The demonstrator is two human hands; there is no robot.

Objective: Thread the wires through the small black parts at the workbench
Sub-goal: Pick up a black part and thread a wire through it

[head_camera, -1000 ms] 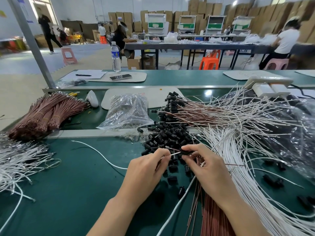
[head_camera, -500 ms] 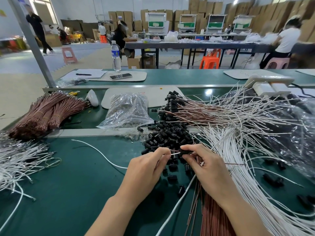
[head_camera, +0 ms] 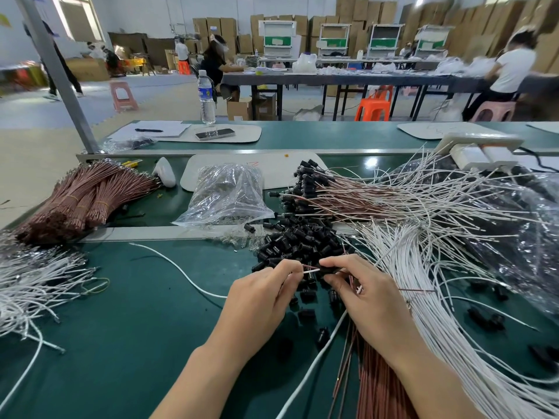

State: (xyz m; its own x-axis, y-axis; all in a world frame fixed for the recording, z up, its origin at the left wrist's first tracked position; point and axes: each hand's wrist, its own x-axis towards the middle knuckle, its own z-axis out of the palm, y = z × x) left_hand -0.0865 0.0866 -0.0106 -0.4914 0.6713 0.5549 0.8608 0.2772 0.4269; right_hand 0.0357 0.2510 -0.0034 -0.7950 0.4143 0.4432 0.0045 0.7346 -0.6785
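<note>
My left hand (head_camera: 263, 294) pinches the tips of a white wire and a red-brown wire (head_camera: 311, 270) over the green bench. My right hand (head_camera: 366, 297) pinches a small black part (head_camera: 331, 270) right at those wire ends. Just beyond my fingers lies a heap of loose black parts (head_camera: 302, 243). White wires (head_camera: 429, 285) fan out to the right. Red-brown wires (head_camera: 378, 379) run under my right wrist. Finished wires with black parts on them (head_camera: 314, 192) lie further back.
A clear plastic bag (head_camera: 227, 195) sits behind the metal rail (head_camera: 145, 232). Bundled red-brown wires (head_camera: 87, 195) and loose white wires (head_camera: 33, 285) lie at the left. Black plastic sheeting (head_camera: 532, 252) covers the right. A water bottle (head_camera: 207, 98) and phone (head_camera: 214, 133) stand far back.
My hands stay almost in place; my fingertips have drawn slightly closer together around the wire ends and the black part.
</note>
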